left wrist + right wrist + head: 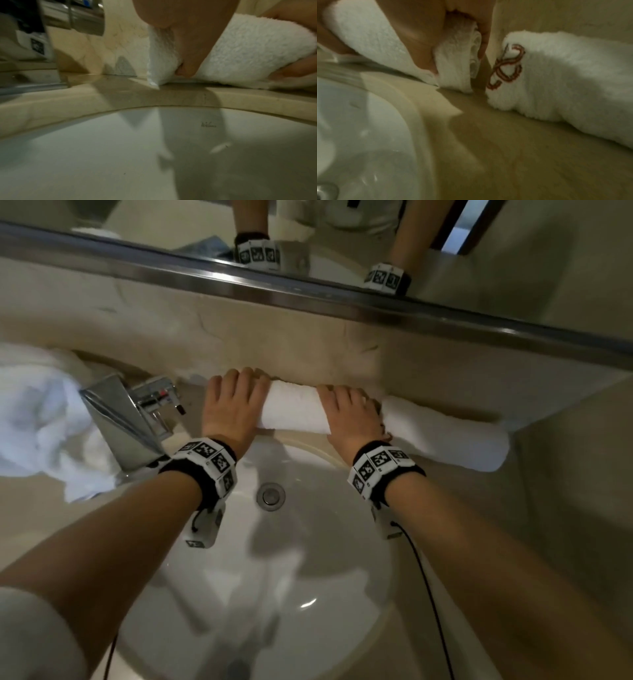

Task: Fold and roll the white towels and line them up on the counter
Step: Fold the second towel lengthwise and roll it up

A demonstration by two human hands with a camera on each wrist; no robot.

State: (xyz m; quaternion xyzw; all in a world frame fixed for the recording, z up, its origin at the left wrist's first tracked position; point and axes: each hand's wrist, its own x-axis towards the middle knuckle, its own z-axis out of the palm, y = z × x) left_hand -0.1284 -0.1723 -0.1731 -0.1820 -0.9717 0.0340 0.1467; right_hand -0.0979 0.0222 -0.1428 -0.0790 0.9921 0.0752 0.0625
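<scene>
A rolled white towel [294, 409] lies on the beige counter [308, 354] behind the sink, against the backsplash. My left hand [233, 402] grips its left end, fingers curled over the top and thumb [190, 54] pressed into the front of that roll [248, 54]. My right hand [349, 416] grips the right end of the roll [368, 33], thumb [423, 47] on the front. Just right of it, with a small gap, lies a second rolled towel [445, 436], which shows a red embroidered mark [505, 67] on the second roll [573, 81].
A white basin [274, 559] with a metal drain [271, 496] sits under my wrists. A chrome faucet [126, 419] stands at its left. A heap of loose white towels [37, 422] lies further left. A mirror [342, 241] with a metal ledge runs along the back.
</scene>
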